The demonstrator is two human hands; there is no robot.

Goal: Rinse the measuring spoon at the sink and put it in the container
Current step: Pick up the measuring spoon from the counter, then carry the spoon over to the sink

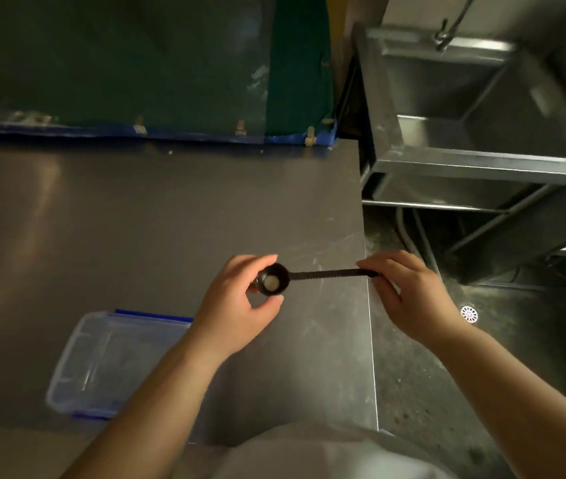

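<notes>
**Spoon to be carried level to the sink**

The black measuring spoon (pixel 274 280) is held in the air above the table (pixel 136 219), near its right edge. Its bowl is pinched by the fingers of the left hand (pixel 236 305), and the handle end is pinched by the right hand (pixel 409 292). A pale residue is seen inside the bowl. The spoon is best kept level, so that nothing is spilled, and the bowl is released only when the handle is firmly gripped. The steel sink (pixel 475 108) stands well apart, to the right. The clear container (pixel 67 375) waits on the table, lid off.
</notes>
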